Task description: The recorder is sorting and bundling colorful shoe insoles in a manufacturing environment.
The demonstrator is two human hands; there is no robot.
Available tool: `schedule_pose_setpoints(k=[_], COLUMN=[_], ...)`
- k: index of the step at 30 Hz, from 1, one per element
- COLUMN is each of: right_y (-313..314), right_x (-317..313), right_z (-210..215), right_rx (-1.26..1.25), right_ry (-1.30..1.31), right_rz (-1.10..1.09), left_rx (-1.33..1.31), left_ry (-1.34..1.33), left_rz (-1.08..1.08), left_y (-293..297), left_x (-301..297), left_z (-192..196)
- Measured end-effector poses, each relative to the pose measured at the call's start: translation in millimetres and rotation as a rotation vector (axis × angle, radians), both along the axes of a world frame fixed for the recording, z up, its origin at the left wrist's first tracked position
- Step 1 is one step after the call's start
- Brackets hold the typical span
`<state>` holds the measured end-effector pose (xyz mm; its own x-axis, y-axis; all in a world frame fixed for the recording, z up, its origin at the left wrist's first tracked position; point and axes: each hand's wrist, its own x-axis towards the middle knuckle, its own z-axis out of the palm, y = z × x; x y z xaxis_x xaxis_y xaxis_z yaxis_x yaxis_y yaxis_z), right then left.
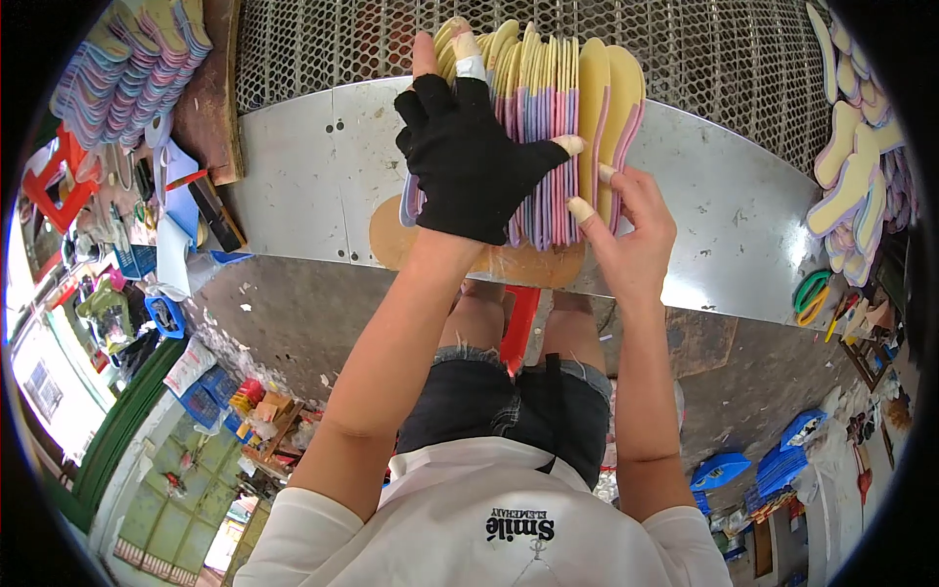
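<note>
A row of shoe insoles (548,117), yellow on one face and pink or lilac on the other, stands on edge at the front of the metal table. Across its left part lies my left hand (465,161), in a black fingerless glove with tape on some fingers. Its fingers reach over the far ends and its thumb presses the row's right side, holding the insoles together. Two insoles lean apart at the right end. My right hand (634,240), bare with taped fingertips, pinches the near end of the outermost insole (626,88) between thumb and fingers.
Under the row is a rounded brown board (389,237) on the metal table (293,186). Behind runs a wire-mesh conveyor belt (714,49). Insole stacks (137,64) stand far left; an insole pile (851,186) lies far right, near a green-and-orange tape roll (810,296).
</note>
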<state>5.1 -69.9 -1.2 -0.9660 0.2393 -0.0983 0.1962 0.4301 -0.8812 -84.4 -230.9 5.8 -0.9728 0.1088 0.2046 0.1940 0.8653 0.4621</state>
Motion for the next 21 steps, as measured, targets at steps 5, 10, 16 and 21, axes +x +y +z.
schedule_pose_setpoints(k=[5, 10, 16, 21], right_y=[-0.5, -8.9, -7.6, -12.0], right_x=[2.4, 2.1, 6.1, 5.3], right_z=[-7.6, -6.9, -10.8, -6.4], right_rx=[-0.066, -0.413, 0.045, 0.048], right_ry=[-0.04, -0.005, 0.044, 0.074], right_rz=[-0.029, -0.208, -0.048, -0.036], left_rx=[0.0, -0.091, -0.053, -0.037], left_ry=[0.004, -0.049, 0.031, -0.02], left_rz=[-0.005, 0.011, -0.067, -0.051], left_y=[-2.5, -0.4, -7.3, -8.1], left_x=[0.8, 1.4, 0.8, 0.7], left_z=[0.4, 4.4, 1.3, 4.4])
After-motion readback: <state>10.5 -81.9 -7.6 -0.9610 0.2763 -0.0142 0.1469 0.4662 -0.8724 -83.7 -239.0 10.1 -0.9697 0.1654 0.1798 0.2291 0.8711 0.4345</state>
